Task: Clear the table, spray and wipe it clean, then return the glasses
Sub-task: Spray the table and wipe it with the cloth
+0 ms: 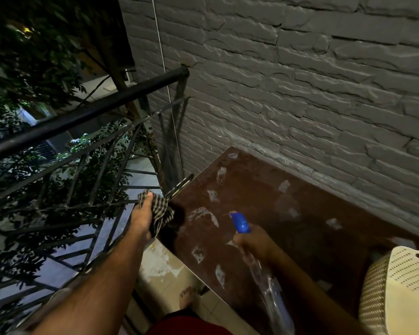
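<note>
A brown table (264,189) with worn pale patches stands against the brick wall. My left hand (142,217) grips a checked cloth (160,210) at the table's left edge. Over the table's near part, my right hand (253,243) holds a clear spray bottle (272,293) by its neck, its blue nozzle (240,222) pointing toward the far end of the tabletop. No glasses show in this view.
A cream woven basket (397,291) stands at the table's right end. A black metal railing (87,112) runs along the left with trees and a street below. A grey brick wall (300,81) backs the table. My bare foot (188,297) rests on the tiled floor.
</note>
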